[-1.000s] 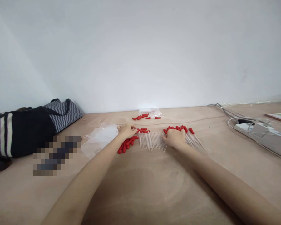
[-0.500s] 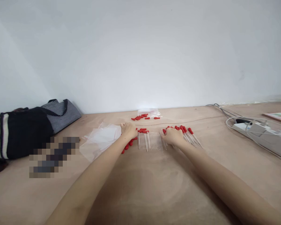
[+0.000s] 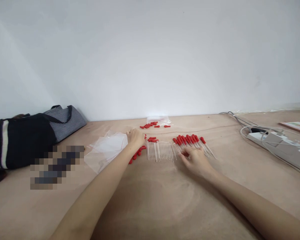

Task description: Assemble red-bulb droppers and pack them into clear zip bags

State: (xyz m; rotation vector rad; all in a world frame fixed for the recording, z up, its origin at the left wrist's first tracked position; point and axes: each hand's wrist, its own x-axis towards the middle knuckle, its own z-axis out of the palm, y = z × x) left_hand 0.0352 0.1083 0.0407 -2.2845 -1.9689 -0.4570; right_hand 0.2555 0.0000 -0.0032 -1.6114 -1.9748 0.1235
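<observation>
A row of clear thin tubes (image 3: 160, 151) lies side by side on the wooden table. To its right, several tubes with red bulbs (image 3: 187, 139) lie fanned out. My right hand (image 3: 194, 160) is over the lower part of these capped tubes, fingers bent with a gap between thumb and forefinger. My left hand (image 3: 135, 138) rests beside loose red bulbs (image 3: 139, 153), left of the clear tubes; its fingers are curled and their tips hidden. Clear plastic bags (image 3: 110, 146) lie just left of that hand.
Behind the tubes lie more red bulbs (image 3: 148, 125) and a small clear bag (image 3: 158, 119). A black and striped bag (image 3: 32, 140) is at the left. A white power strip (image 3: 282, 145) with cables lies right. Behind stands a wall.
My right hand has moved down and slightly right, off the red bulbs, and its fingers have parted. The red bulbs there now show fully. My left hand has barely moved.
</observation>
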